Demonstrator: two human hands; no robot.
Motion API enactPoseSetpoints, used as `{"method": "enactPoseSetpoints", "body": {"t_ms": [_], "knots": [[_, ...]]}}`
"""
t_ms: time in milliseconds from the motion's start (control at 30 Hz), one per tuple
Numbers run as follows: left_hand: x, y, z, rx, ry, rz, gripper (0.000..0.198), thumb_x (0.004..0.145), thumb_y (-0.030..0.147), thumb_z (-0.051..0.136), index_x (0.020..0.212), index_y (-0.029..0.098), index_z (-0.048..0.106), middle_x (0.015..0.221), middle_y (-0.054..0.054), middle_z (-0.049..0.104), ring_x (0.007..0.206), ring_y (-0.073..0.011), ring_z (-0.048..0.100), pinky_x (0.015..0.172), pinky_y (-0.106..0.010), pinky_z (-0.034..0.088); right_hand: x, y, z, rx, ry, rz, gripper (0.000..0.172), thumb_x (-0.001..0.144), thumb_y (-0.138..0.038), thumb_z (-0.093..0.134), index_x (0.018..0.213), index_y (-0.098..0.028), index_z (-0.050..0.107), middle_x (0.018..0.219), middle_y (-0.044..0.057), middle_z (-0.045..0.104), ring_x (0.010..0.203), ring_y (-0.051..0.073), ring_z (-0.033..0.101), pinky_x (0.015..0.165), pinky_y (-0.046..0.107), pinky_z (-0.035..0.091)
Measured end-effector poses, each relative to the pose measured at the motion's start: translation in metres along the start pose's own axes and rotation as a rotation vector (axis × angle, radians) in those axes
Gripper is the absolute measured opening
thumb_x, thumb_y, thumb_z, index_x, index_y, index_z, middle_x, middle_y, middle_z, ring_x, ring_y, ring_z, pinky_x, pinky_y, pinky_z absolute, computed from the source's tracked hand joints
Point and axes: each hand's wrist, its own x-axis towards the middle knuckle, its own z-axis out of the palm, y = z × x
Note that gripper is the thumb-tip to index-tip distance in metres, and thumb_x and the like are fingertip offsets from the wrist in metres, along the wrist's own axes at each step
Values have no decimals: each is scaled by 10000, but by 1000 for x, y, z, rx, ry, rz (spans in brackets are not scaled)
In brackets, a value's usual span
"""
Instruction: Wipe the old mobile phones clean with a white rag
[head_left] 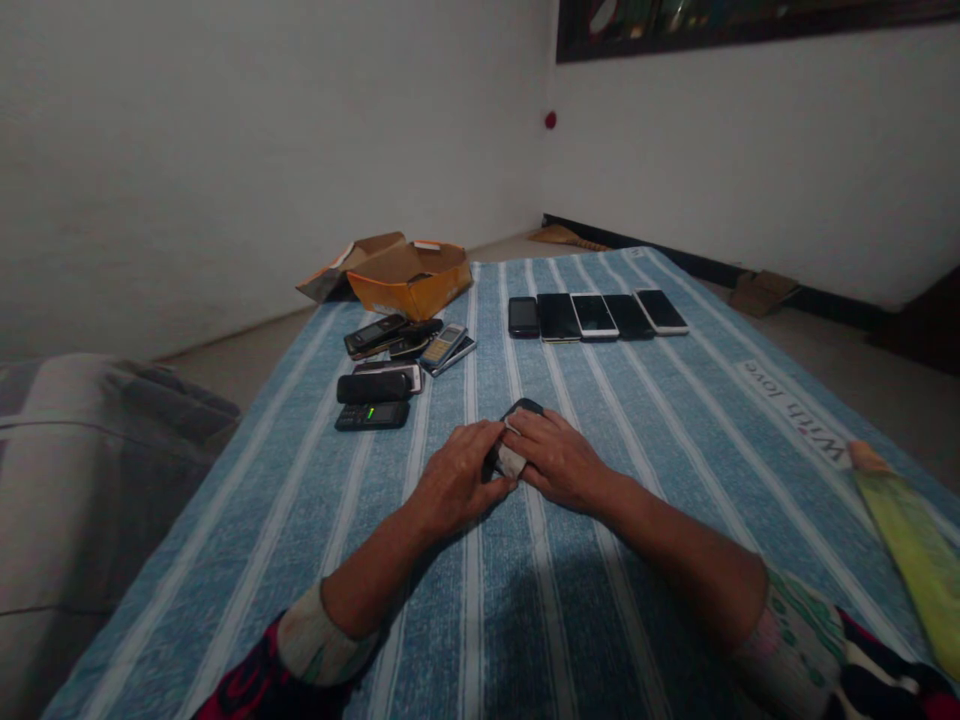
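A dark mobile phone [527, 405] lies at the middle of the table, mostly covered by both hands. My left hand [463, 465] grips the phone's left side, its fingers bent over the edge. Pressed on top of the phone is a crumpled whitish tissue or cloth [511, 461], with my right hand [556, 459] closed over it. Left of the hands lies a loose group of phones, among them a dark keypad phone [373, 415] with a green light on its screen and a grey keypad phone [443, 345].
A blue-and-white striped cloth [420, 580] covers the table. Several phones stand in a row at the back right, including a white-framed phone [595, 316]. An open orange cardboard box [420, 296] sits at the back left. Along the right edge lies a yellow-green packet [911, 550].
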Motion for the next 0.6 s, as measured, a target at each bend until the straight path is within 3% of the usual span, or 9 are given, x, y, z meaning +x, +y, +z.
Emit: {"method": "enactPoseSetpoints", "body": {"t_ms": [600], "knots": [[-4,13,5,164,-14,-45,465,790,267,676,1217,187,510,1138,-108,625,1039,-312,577,879,-469,515,0,1,-8,20,-39,-32,324,950,-302,527,1254,-192,514,1295,130,548,1247,272,465,1057,508,278]]}}
